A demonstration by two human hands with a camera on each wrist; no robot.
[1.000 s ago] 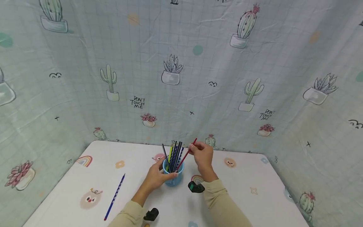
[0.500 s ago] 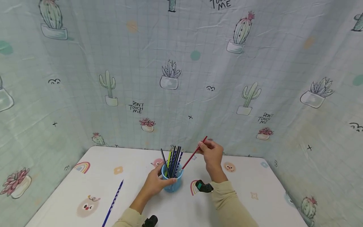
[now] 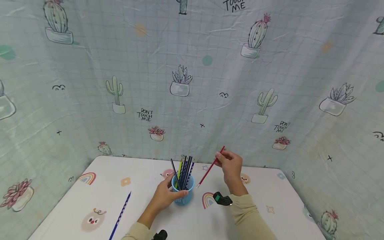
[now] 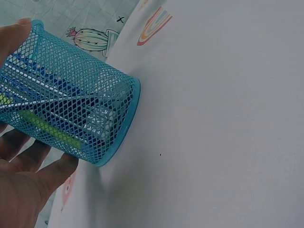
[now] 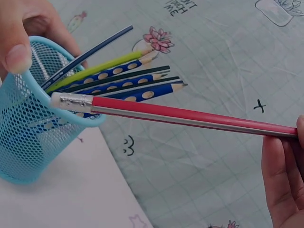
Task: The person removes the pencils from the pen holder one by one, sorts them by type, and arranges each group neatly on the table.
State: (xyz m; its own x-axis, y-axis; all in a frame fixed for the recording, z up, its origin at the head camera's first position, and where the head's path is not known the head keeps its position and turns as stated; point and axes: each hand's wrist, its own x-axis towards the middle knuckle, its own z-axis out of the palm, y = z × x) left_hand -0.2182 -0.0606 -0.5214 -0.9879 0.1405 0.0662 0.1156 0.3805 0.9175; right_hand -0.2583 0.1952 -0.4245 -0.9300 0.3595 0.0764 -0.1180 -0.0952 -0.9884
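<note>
A light blue mesh pencil cup (image 3: 183, 199) is gripped by my left hand (image 3: 163, 193), thumb at the rim and fingers round the far side. Several pencils stand in it, dark and spotted blue ones plus a yellow-green pencil (image 5: 102, 69). In the left wrist view the cup's mesh wall (image 4: 71, 90) shows their lower ends. My right hand (image 3: 232, 166) pinches a red pencil (image 3: 211, 167) near its upper end, to the right of the cup. Its white eraser (image 5: 59, 100) points down towards the cup, apart from it in the head view.
On the white table (image 3: 150, 170) a spotted blue pencil (image 3: 120, 215) lies to the left. Behind and at both sides hangs a cactus-print cloth (image 3: 192, 110). Printed rainbows and faces decorate the tabletop.
The red pencil has come up out of the cup and moved right with my right hand. My left hand keeps its hold on the cup. The head view has shifted slightly.
</note>
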